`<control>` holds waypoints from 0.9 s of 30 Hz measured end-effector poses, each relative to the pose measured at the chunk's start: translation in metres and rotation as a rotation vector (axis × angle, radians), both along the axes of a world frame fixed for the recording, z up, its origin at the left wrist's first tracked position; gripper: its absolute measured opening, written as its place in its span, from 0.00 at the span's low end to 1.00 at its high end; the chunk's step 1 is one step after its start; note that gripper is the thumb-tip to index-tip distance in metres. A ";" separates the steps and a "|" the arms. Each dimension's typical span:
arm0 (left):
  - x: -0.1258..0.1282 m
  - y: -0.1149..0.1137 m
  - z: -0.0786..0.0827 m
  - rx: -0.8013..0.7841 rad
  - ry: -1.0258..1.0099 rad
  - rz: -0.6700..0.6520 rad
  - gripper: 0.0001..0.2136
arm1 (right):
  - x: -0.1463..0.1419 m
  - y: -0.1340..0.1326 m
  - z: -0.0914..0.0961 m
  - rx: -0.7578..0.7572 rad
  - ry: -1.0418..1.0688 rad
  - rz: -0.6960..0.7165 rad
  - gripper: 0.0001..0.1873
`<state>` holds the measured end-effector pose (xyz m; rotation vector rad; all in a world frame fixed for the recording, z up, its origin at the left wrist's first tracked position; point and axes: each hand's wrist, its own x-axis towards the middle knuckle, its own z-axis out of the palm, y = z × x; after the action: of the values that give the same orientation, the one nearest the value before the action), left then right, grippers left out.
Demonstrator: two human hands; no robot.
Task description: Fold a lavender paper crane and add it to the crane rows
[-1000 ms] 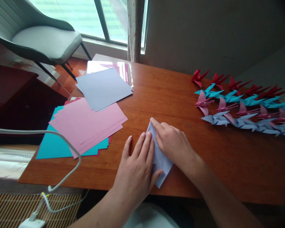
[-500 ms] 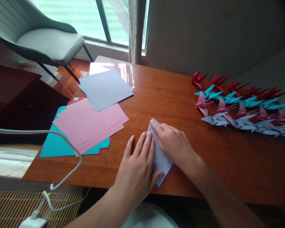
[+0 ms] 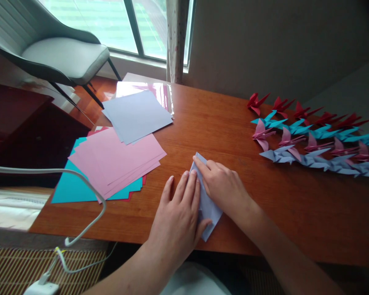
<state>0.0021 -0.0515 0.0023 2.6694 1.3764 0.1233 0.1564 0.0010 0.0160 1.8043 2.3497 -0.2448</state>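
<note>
A pale lavender-blue sheet of paper, folded into a narrow kite-like shape, lies on the wooden table before me. My left hand rests flat along its left side with fingers stretched out and thumb across its lower part, covering much of it. At the paper's far tip, my right hand presses down with its forefinger along the upper edge. Its other fingers are curled in, and their undersides are hidden.
Pink sheets, turquoise sheets and pale blue sheets lie left on the table. Rows of folded cranes stand right: red, turquoise, pink and pale blue. A white cable hangs at left.
My right forefinger has shifted very slightly left at the paper's tip. The left hand stays almost still, and the paper keeps its place.
</note>
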 end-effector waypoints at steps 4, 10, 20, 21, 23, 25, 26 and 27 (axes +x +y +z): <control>0.001 -0.002 0.002 0.002 0.021 -0.007 0.36 | 0.000 0.000 -0.002 -0.014 -0.002 0.000 0.26; -0.001 -0.004 0.004 0.001 0.025 -0.028 0.36 | 0.003 -0.003 -0.002 -0.018 0.002 0.023 0.26; -0.001 -0.004 0.002 -0.019 0.036 -0.046 0.37 | 0.014 -0.003 0.000 -0.032 0.088 0.136 0.26; -0.001 -0.004 0.002 -0.020 0.036 -0.048 0.37 | 0.014 -0.003 0.000 -0.036 0.095 0.141 0.25; -0.002 -0.004 0.002 -0.020 0.037 -0.050 0.37 | 0.015 -0.004 0.000 -0.038 0.102 0.145 0.25; -0.002 -0.003 0.001 -0.019 0.037 -0.050 0.38 | 0.016 -0.005 0.000 -0.034 0.105 0.149 0.25; -0.003 -0.003 0.002 -0.020 0.037 -0.053 0.38 | 0.017 -0.005 0.000 -0.030 0.107 0.154 0.25; -0.003 -0.003 0.002 -0.022 0.037 -0.057 0.38 | 0.017 -0.006 0.000 -0.026 0.111 0.162 0.25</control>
<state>-0.0004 -0.0543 0.0040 2.7033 1.3031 0.0528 0.1735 -0.0050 0.0157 1.6173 2.5387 -0.3599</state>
